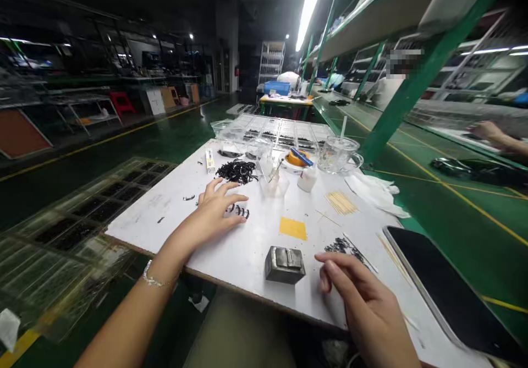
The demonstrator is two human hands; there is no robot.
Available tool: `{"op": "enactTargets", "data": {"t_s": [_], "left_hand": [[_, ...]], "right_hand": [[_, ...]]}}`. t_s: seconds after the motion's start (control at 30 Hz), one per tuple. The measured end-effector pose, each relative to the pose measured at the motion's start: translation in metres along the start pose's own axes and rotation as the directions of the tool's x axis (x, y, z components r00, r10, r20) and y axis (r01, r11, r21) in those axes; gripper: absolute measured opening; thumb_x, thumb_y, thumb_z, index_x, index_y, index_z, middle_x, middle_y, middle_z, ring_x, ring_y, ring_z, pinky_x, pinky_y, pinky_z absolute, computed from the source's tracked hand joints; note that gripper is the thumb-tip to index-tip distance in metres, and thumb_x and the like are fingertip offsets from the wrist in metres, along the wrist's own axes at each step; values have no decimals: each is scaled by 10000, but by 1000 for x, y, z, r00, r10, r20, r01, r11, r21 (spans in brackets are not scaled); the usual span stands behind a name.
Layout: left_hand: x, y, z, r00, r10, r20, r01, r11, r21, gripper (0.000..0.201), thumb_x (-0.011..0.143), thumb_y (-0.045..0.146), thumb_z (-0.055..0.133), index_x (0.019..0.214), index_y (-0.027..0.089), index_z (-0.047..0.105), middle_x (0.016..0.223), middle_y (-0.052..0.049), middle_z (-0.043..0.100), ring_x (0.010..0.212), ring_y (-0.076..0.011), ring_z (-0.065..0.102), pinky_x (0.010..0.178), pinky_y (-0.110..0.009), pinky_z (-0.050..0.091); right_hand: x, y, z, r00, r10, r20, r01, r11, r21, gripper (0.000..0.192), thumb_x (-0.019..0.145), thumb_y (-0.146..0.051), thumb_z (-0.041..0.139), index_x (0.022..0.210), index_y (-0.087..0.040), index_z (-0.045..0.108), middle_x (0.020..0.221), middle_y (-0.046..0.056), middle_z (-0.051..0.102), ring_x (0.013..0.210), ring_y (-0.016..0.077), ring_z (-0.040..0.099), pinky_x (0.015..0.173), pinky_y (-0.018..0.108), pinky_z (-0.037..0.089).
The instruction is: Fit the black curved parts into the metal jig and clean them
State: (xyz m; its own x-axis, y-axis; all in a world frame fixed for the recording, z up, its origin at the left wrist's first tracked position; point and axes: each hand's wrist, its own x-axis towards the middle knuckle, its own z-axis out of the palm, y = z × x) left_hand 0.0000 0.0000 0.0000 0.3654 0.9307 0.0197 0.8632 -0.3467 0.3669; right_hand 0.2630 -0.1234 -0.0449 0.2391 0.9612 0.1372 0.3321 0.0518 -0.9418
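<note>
left hand (216,208) over black clips (241,212), metal block (285,264)

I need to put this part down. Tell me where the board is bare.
Bare: the near-left corner of the white board, left of the left hand, and the strip between the yellow square and metal block. Crowded: the far edge around the black pile and glass cup.

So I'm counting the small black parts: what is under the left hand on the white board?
A few small black curved pieces show at the fingertips of the left hand on the white board. Anything beneath the palm is covered.
</note>
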Motion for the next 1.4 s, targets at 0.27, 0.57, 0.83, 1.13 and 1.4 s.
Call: {"op": "enactTargets", "data": {"t_s": [0.27, 0.57, 0.83, 1.13, 1.4], "left_hand": [[69, -24, -33, 997, -4, -74, 14, 990, 141, 213, 912, 257, 648, 1103, 164, 667, 1263, -99, 593, 1345, -329, 401, 1104, -570, 322], [99, -43, -10, 999, 46, 12, -47, 994, 94, 247, 945, 362, 656, 1050, 138, 666, 1151, -80, 654, 1133, -254, 602, 1014, -486, 477], [83, -28, -16, 987, 90, -135, -123, 960, -253, 159, 952, 293, 630, 938, 135, 622, 987, -51, 632, 989, -210, 608, 922, -421, 497], [-17, 35, 22, 973, 119, -196, -229, 532, -815, 197, 987, 370, 561, 1113, 218, 550, 881, -15, 641, 774, -132, 623, 741, -242, 489], [-42, 58, 43, 999, 29, 29, 21, 247, -969, 264, 872, 419, 742, 915, 163, 698, 940, -48, 707, 858, -142, 618, 772, -216, 470]], "right_hand": [[-3, 6, 6, 998, -60, 7, 59, 998, 10, 355, 882, -578, 616, 942, -257, 755, 647, 6, 651, 628, 152, 651, 602, 186, 557], [-5, -1, 7, 997, -73, 5, 73, 997, -24, 373, 885, -594, 602, 937, -255, 751, 638, 7, 677, 627, 146, 663, 595, 169, 543], [-5, 10, 7, 988, -154, -1, 153, 986, -66, 283, 934, -510, 584, 979, -274, 734, 667, -13, 677, 626, 133, 659, 594, 163, 537], [-8, 7, 15, 916, -397, -65, 377, 904, -202, 140, 965, -311, 579, 1089, -304, 643, 1069, 4, 672, 915, 130, 654, 802, 201, 526], [-12, 4, 18, 860, -510, -27, 497, 847, -189, 331, 959, -212, 557, 1283, -277, 545, 1216, 63, 573, 947, 137, 607, 870, 248, 532]]}}
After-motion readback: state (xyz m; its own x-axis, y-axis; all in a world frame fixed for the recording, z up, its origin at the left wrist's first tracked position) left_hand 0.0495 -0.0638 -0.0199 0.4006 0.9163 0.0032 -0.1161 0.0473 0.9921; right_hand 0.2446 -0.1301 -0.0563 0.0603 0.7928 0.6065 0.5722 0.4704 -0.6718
